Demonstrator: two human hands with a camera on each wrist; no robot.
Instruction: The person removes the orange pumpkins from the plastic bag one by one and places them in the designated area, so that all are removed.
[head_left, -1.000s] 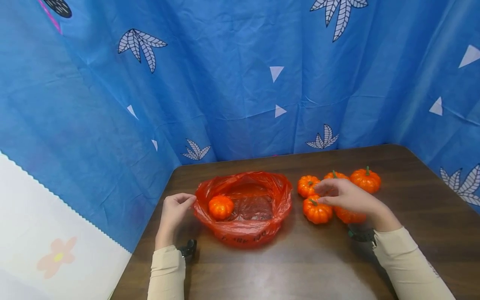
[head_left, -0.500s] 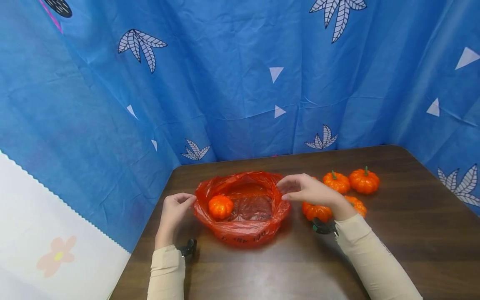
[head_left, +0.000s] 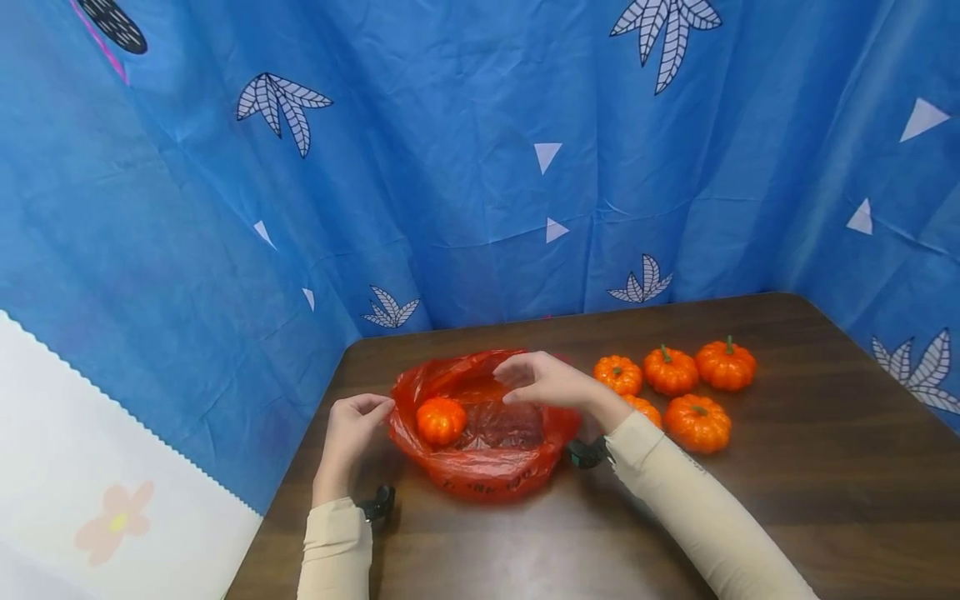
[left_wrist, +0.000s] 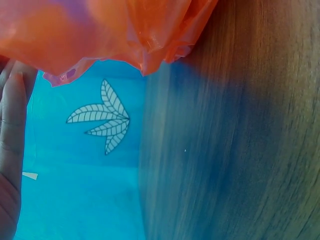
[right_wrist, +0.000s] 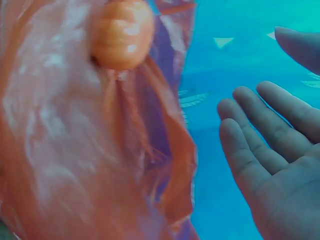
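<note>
A red plastic bag [head_left: 487, 479] lies with its mouth spread wide, and one small orange pumpkin [head_left: 441, 421] sits inside it at the left. My left hand [head_left: 349, 433] pinches the bag's left rim between thumb and fingers. In the left wrist view, the bag [left_wrist: 100, 35] partly covers the fingers [left_wrist: 12, 115]. Above the right side of the bag's mouth hovers my right hand [head_left: 551, 383]. It holds nothing; the right wrist view shows its fingers [right_wrist: 267, 125] extended, thumb apart, beside the bag [right_wrist: 65, 125] and the pumpkin [right_wrist: 125, 35].
To the right of the bag, several more orange pumpkins stand in two rows, among them a back-right one [head_left: 726, 367] and a front one [head_left: 697, 423]. My right forearm partly hides another pumpkin [head_left: 641, 408]. A blue patterned curtain [head_left: 480, 167] hangs behind the brown table [head_left: 847, 500].
My right hand has moved left from over the pumpkins to over the bag, uncovering pumpkins on the right. The left hand keeps its pinch on the rim. The view has shifted slightly.
</note>
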